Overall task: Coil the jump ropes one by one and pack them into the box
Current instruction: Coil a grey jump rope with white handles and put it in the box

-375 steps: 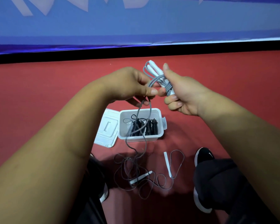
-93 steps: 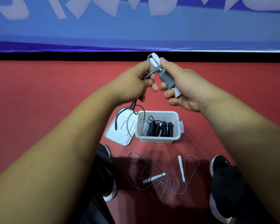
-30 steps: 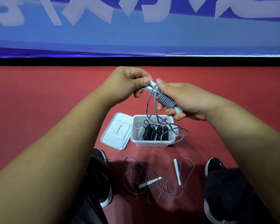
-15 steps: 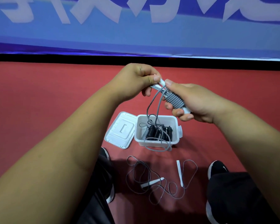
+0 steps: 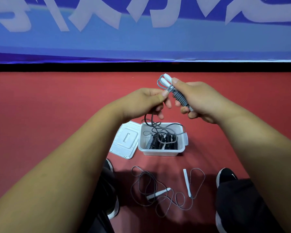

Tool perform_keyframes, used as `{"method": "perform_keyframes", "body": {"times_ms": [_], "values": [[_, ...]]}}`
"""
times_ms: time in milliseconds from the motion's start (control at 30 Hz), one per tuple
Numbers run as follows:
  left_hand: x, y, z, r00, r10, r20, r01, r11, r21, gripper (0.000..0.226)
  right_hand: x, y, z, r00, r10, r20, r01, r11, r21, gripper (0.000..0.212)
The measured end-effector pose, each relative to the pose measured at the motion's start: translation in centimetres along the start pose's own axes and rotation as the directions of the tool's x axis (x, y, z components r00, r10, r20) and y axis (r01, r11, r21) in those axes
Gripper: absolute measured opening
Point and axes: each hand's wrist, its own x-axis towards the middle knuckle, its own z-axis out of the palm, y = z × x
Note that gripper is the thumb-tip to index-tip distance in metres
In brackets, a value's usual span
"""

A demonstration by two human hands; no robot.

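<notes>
A grey jump rope (image 5: pixel 180 98) with white handles, its cord wound in tight turns round the paired handles, is held above the open box (image 5: pixel 181 149). The right grip (image 5: pixel 202 101) is curled round the bundle. The left grip (image 5: pixel 141 103) pinches the free cord, whose slack trails down over the box. Each further turn should probably lie snug beside the last, under steady tension, with the tail tucked in. Dark coiled ropes (image 5: pixel 165 142) sit in the box, and another rope (image 5: pixel 160 192) lies loose on the red floor (image 5: pixel 40 106).

Right hand (image 5: pixel 202 101) gripping the half-coiled grey jump rope (image 5: pixel 180 98), left hand (image 5: pixel 144 103) pinching its cord, slack trailing into the open box (image 5: pixel 161 152), another rope (image 5: pixel 166 190) lying loose on the red floor (image 5: pixel 57 101)
</notes>
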Motion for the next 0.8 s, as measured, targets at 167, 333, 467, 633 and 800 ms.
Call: {"method": "perform_keyframes", "body": {"times_ms": [167,333,467,633,800], "values": [[-0.4,0.7,0.6,0.995,0.052,0.082,-0.06,0.993,0.103,0.041,-0.2,-0.1,-0.1,0.993,0.065,0.097,-0.087,0.968,0.237,0.06],[-0.5,0.7,-0.1,0.996,0.016,0.088,-0.034,0.978,0.205,0.039,-0.8,-0.2,-0.2,0.988,0.096,0.119,-0.128,0.945,0.301,0.037],[-0.4,0.3,-0.7,0.997,-0.01,0.071,-0.008,0.967,0.255,0.034,-1.0,-0.7,-0.7,0.983,0.075,0.168,-0.135,0.914,0.381,0.029],[-0.1,0.0,-1.1,0.999,0.014,0.035,-0.024,0.954,0.3,0.025,-1.7,-1.2,-1.0,0.947,0.07,0.312,-0.188,0.911,0.366,0.03],[0.0,-0.4,-1.0,0.998,0.04,0.045,-0.054,0.932,0.358,0.028,-2.5,-1.0,-0.8,0.853,0.175,0.492,-0.299,0.936,0.186,0.044]]}}
